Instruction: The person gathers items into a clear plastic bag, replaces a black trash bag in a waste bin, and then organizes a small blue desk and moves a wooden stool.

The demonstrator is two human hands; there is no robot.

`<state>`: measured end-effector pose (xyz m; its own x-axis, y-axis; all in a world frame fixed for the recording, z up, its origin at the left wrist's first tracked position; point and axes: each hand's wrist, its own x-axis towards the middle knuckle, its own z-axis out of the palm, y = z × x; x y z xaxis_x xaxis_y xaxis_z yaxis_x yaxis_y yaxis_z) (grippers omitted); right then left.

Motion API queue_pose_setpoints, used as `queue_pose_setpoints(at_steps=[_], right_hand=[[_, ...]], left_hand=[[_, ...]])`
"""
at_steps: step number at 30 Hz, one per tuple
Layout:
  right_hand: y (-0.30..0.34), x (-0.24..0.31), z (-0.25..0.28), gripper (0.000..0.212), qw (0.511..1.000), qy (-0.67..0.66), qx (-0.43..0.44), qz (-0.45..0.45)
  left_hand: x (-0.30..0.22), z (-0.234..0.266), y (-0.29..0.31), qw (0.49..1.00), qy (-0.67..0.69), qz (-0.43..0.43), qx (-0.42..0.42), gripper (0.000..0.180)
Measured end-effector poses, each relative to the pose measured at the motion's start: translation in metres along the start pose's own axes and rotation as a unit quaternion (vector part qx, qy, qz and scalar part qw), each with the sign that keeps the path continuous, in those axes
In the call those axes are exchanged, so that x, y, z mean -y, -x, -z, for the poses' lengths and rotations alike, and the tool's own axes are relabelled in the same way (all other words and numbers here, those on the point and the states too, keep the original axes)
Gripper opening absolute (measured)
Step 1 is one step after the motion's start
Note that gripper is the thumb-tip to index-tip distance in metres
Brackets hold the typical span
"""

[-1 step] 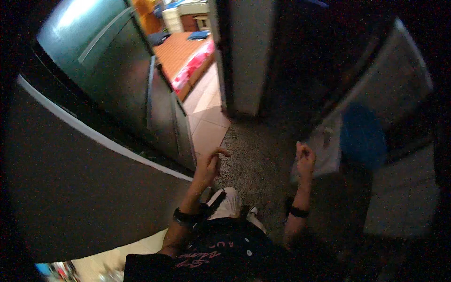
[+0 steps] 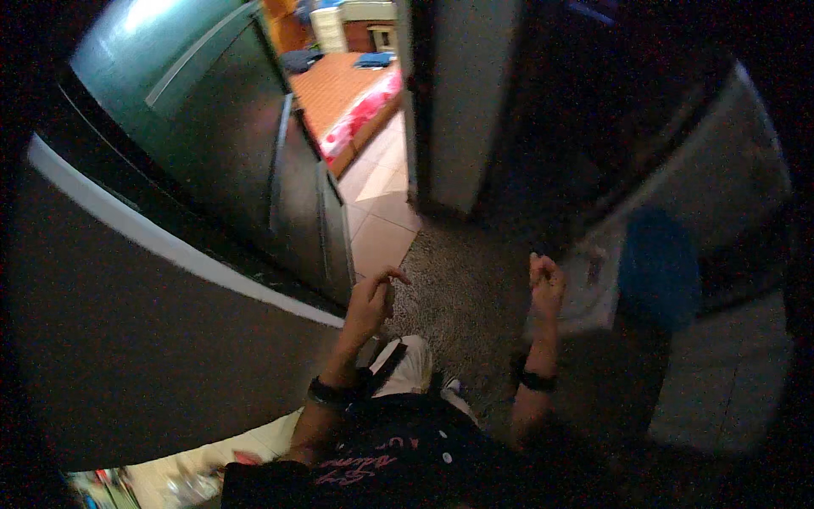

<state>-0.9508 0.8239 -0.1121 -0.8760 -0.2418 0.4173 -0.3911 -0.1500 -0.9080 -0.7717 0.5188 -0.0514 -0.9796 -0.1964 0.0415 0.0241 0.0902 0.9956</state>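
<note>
Both the left hand [image 2: 370,299] and right hand [image 2: 547,284] hang loosely curled and empty above a speckled floor [image 2: 462,293].

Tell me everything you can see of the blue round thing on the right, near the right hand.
The blue round thing sits at the right of the view, in dim light and blurred, so its kind and material cannot be told. It looks like a plain, rounded oval, a solid mid-blue with no visible markings or parts, set against a pale grey surface. It lies beside and apart from the right hand, which does not touch it. Whether it hangs, leans or rests on something cannot be told.
</note>
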Motion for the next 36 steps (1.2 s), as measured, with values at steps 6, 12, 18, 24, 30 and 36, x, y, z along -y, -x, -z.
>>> queue_pose_setpoints(at_steps=[6, 12, 18, 24, 30, 36], right_hand=[[-0.195, -0.088, -0.194, 0.034, 0.976, -0.154, 0.153, 0.005], [-0.351, -0.175, -0.223, 0.027, 0.963, -0.161, 0.21, -0.042], [-0.479, -0.184, -0.291, 0.025, 0.938, -0.183, 0.239, -0.174], [-0.588, -0.245, -0.384, 0.02, 0.942, -0.172, 0.221, -0.185], [-0.714, -0.3, -0.494, 0.019, 0.933, -0.175, 0.258, -0.178], [-0.789, -0.384, -0.54, 0.016, 0.955, -0.075, 0.252, -0.135]], left_hand=[[0.03, 0.116, -0.14, 0.985, 0.011, -0.021, -0.17, 0.028], [0.047, 0.103, -0.316, 0.972, 0.097, 0.017, -0.215, 0.023], [0.012, 0.132, -0.458, 0.983, 0.123, -0.004, -0.139, 0.023], [0.019, 0.175, -0.586, 0.988, 0.086, 0.014, -0.127, 0.022], [-0.016, 0.254, -0.711, 0.973, 0.115, -0.008, -0.198, 0.024], [-0.016, 0.321, -0.808, 0.985, 0.09, -0.001, -0.148, 0.019]])
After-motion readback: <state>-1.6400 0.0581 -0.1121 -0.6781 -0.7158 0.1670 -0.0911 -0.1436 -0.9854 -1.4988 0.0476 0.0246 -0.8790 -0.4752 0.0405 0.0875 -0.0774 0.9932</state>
